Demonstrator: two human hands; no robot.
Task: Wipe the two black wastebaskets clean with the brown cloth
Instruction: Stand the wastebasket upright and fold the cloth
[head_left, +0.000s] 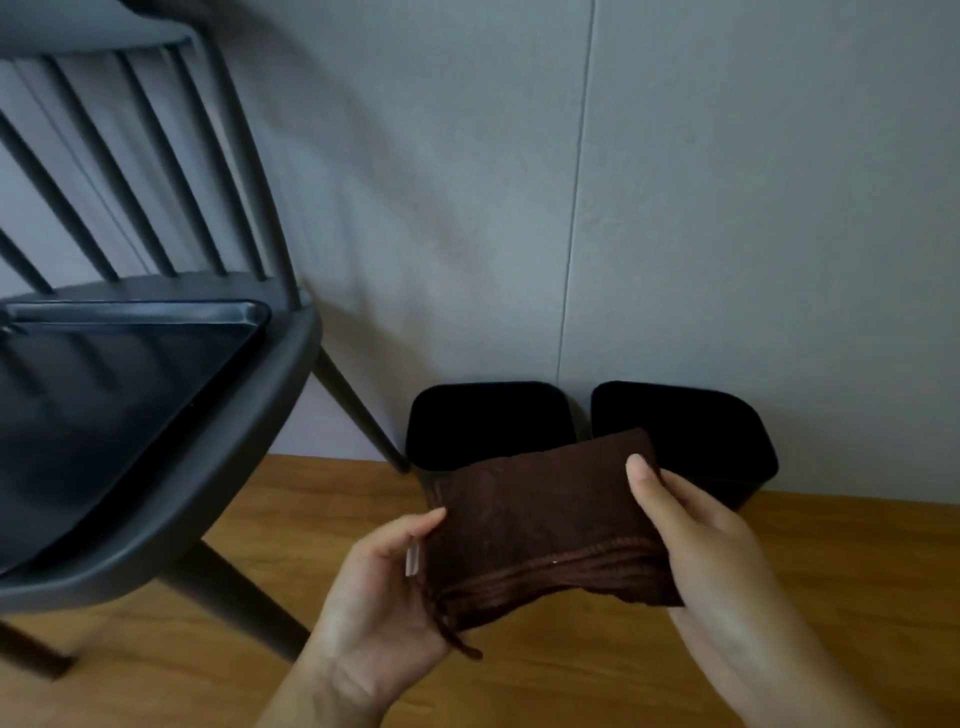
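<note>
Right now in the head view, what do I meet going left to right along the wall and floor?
Dark grey plastic chair carrying a black rectangular tray → left black square wastebasket → right black square wastebasket. The folded brown cloth, held up by both hands, overlaps the two baskets, so I leave it out.

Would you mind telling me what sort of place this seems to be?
Probably an indoor room in a home or small office: a wood-look floor, a plain grey wall, a dark spindle-back chair, and two black wastebaskets against the wall.
</note>
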